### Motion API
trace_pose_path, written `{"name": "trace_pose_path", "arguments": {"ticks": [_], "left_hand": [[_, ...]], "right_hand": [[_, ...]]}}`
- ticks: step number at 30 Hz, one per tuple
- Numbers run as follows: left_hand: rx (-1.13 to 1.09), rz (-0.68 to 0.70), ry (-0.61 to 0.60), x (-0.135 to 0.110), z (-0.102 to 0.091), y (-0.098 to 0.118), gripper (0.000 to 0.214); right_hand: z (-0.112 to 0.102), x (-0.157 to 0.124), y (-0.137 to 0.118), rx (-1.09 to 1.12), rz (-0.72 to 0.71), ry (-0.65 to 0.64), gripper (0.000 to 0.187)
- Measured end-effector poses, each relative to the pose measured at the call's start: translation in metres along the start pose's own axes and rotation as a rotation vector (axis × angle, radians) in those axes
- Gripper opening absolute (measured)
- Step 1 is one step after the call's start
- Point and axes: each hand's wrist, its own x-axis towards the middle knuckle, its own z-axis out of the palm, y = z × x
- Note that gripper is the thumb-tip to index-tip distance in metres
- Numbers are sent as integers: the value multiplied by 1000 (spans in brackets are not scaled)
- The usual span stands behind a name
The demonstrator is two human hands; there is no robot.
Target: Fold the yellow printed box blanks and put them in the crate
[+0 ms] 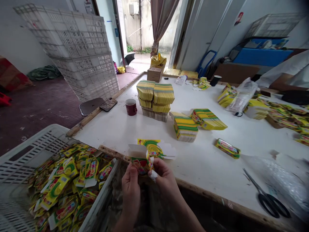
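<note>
Holding an open yellow carton (pixel 140 164) in the fingers (pixel 133 174) of left hand (pixel 131 184) and right hand (pixel 165 175), near the table edge (pixel 114 153).

R hand (pixel 164 174) w/ white wrap (pixel 153 175) round thumb tip, L hand (pixel 131 180) & both forearms (pixel 184 209) bare.

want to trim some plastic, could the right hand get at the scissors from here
Probably yes: the scissors lie by the near edge of the table, and nothing visible blocks the way. But the right hand holds a carton, so would likely have to let go first.
</note>
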Motion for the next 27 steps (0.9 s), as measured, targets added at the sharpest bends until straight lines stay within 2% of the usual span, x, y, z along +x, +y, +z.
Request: {"name": "trace_pose_path", "arguments": {"ticks": [3,5,8,11,13,16,18,20,22,24,25,27], "left_hand": [[83,41,99,2,-10,-4,27],[95,16,137,3,-13,-3,29],[22,-26,75,5,-12,5,30],[-1,34,20,9,-13,14,29],[52,66,-4,12,-17,22,27],[168,122,-145,16,-26,43,42],[311,170,-342,16,-32,62,71],[555,182,-498,14,-34,77,91],[828,117,-632,9,-30,82,101],[966,27,-737,5,-23,75,92],[981,5,-749,3,-20,69,81],[1011,44,-660,1,-16,54,64]], "right_hand": [[-2,1,3,-37,12,18,23],[-3,0,4,-76,7,52,22],[-7,-4,0,-252,-23,50,17],[-15,-10,-11,-516,-31,-52,16],[-20,-14,-21,-687,-89,-102,16],[-27,-21,-39,-950,-207,-159,15],[-29,-24,-50,-1144,-266,-238,27],[-26,-27,-58,-1344,-323,-324,32],[-21,-29,-62,-1463,-397,-405,23],[-17,-30,-60,-1463,-485,-426,21],[-17,-30,-58,-1421,-533,-376,25],[-21,-30,-50,-1260,-572,-139,47]]}}
